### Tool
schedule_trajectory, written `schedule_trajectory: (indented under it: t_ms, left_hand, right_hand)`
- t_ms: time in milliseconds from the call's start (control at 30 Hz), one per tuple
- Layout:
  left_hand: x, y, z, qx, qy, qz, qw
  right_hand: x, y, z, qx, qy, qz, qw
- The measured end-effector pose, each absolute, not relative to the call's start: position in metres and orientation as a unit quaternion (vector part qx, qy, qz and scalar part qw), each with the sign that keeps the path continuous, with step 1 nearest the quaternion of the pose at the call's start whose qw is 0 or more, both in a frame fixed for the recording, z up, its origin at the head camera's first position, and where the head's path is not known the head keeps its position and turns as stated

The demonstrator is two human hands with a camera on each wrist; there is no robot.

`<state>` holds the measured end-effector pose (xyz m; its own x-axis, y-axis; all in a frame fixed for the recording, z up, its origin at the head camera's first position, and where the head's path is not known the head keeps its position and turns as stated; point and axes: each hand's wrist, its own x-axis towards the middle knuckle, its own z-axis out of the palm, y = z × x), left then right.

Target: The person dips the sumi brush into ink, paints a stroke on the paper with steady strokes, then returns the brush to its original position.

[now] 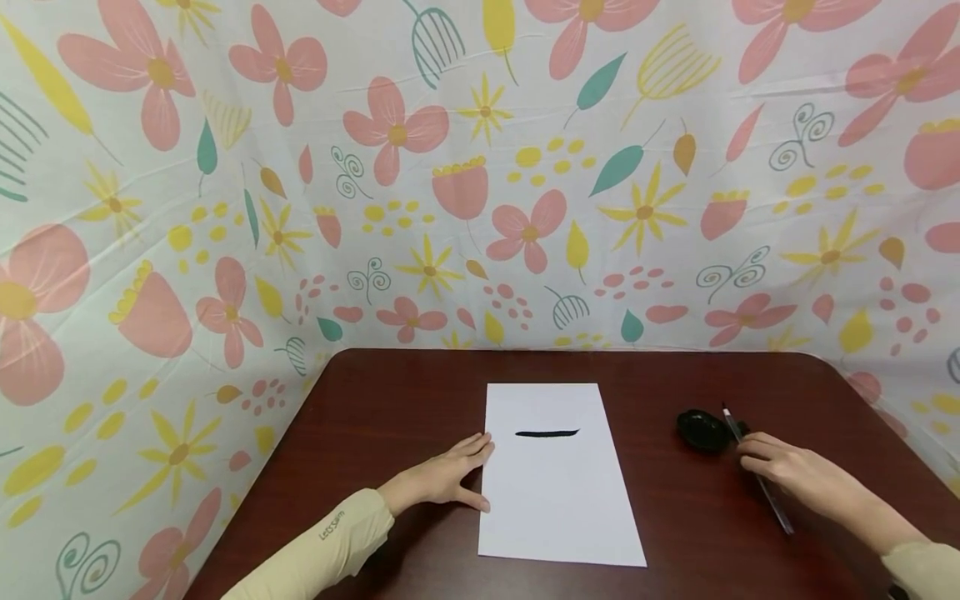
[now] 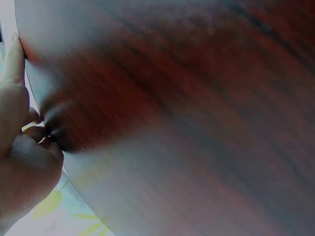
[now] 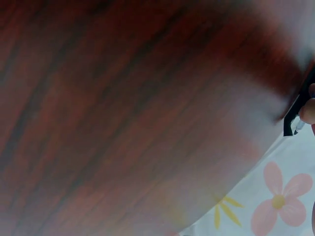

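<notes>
A white sheet of paper (image 1: 558,500) lies on the table with one short black horizontal stroke (image 1: 547,433) on its upper part. Fingers spread, my left hand (image 1: 450,477) rests at the sheet's left edge; the left wrist view shows this hand (image 2: 24,147) at its border. On the right, my right hand (image 1: 798,477) holds a slim writing brush (image 1: 774,507) by its shaft, dark tip pointing away. The tip end is beside a small black ink dish (image 1: 701,431). In the right wrist view only a fingertip (image 3: 308,112) shows, beside a black edge.
The dark red-brown wooden table (image 1: 405,400) has rounded far corners. Behind it and along the left hangs a white cloth (image 1: 465,283) printed with pink, yellow and green flowers and leaves.
</notes>
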<state>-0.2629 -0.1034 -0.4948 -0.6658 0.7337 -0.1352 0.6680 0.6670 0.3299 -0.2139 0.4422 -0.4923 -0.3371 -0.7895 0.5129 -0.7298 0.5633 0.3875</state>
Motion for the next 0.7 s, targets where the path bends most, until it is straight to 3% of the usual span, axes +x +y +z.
schedule_trajectory:
  t_ms: [700]
  left_hand:
    - [-0.262,-0.1035,-0.4923,0.388,0.903,0.126,0.133]
  right_hand:
    - [-0.2151,0.4428,-0.4967,0.477,-0.81,-0.065,0.333]
